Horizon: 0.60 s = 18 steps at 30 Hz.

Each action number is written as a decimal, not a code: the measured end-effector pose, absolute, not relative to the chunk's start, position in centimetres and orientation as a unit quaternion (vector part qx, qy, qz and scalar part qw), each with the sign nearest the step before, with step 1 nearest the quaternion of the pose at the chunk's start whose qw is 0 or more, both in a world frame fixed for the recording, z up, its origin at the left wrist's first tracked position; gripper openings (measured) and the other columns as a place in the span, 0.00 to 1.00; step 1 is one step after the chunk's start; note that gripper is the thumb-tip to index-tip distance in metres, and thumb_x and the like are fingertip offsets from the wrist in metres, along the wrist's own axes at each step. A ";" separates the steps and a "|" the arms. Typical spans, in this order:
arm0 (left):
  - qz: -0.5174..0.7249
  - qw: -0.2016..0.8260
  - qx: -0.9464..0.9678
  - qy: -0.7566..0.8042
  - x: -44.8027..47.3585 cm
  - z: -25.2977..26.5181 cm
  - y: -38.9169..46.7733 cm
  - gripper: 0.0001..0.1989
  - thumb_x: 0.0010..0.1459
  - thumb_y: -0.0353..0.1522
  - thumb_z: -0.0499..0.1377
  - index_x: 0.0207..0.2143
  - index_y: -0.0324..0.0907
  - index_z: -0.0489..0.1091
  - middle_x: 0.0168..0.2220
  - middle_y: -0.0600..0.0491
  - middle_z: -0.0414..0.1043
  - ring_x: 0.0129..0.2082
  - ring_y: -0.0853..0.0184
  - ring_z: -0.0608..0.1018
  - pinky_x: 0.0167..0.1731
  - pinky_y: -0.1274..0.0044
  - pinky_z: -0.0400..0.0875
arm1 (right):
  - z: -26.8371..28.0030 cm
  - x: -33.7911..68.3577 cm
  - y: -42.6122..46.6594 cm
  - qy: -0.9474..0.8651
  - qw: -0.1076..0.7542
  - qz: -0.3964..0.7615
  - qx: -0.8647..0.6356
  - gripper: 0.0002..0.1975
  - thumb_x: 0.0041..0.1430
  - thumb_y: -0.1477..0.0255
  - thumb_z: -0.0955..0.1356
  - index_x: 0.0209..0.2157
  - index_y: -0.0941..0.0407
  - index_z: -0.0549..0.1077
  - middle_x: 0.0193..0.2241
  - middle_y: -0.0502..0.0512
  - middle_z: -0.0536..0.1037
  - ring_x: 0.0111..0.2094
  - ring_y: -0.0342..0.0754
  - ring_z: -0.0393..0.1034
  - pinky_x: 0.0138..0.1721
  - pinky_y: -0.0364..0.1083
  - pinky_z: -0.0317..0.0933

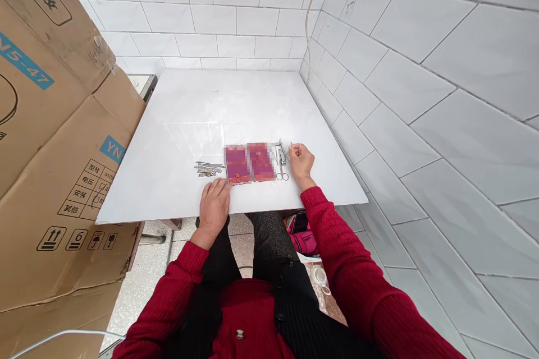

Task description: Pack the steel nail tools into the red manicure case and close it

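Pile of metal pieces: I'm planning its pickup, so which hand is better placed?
Probably the left hand: it is near the pile of metal pieces, while the right hand is farther off, by the scissors.

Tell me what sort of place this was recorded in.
Probably a corner of a home or small workroom, perhaps also used for storage; I can't tell which. The signs are white wall tiles meeting behind and beside a plain white tabletop, and large printed cardboard packaging at its left.

Cardboard carton at nine o'clock, pale cable at one, tiled wall at three, speckled floor at eight.
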<state>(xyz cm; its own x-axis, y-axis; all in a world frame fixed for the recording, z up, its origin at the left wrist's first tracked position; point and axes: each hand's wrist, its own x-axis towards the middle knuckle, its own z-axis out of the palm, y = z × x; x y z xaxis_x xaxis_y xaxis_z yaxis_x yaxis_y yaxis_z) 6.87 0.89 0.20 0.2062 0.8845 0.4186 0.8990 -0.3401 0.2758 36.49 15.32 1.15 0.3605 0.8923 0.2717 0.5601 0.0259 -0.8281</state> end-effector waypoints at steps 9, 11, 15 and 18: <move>-0.253 0.011 -0.780 -0.572 7.0 0.5 0.8 0.20 0.69 0.27 0.48 0.56 0.43 0.74 0.60 0.45 0.76 0.64 0.55 0.72 0.65 0.59 0.64 | 5.0 28.3 12.1 -0.752 0.362 0.158 -0.528 0.13 0.70 0.68 0.64 0.41 0.53 0.81 0.42 0.56 0.82 0.43 0.50 0.75 0.47 0.46 0.65; -0.251 0.007 -0.781 -0.572 7.0 0.6 0.8 0.20 0.70 0.27 0.48 0.56 0.43 0.74 0.60 0.45 0.75 0.64 0.55 0.72 0.65 0.59 0.64 | 6.0 25.6 11.8 -0.807 0.316 0.174 -0.467 0.12 0.71 0.69 0.65 0.41 0.53 0.81 0.44 0.55 0.82 0.46 0.49 0.74 0.48 0.44 0.64; -0.250 0.006 -0.780 -0.574 7.0 0.4 0.8 0.20 0.69 0.27 0.49 0.57 0.43 0.74 0.60 0.45 0.75 0.64 0.55 0.72 0.65 0.58 0.64 | 7.2 20.9 11.9 -0.886 0.193 0.185 -0.379 0.10 0.70 0.73 0.67 0.42 0.54 0.82 0.47 0.55 0.80 0.50 0.49 0.73 0.45 0.43 0.62; -0.250 0.016 -0.778 -0.577 7.0 0.3 0.7 0.20 0.69 0.26 0.49 0.57 0.41 0.75 0.59 0.43 0.76 0.63 0.53 0.73 0.65 0.57 0.64 | 7.3 18.3 12.2 -0.909 0.139 0.188 -0.346 0.12 0.69 0.76 0.67 0.47 0.53 0.81 0.52 0.54 0.80 0.51 0.49 0.73 0.45 0.43 0.63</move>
<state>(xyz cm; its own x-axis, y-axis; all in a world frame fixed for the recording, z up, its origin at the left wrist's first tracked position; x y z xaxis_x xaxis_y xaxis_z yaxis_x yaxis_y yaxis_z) 7.02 0.70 0.31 0.2095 0.8889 0.4074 0.9045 -0.3344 0.2646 18.34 12.22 7.34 -0.7222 0.6808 0.1225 0.5759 0.6898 -0.4387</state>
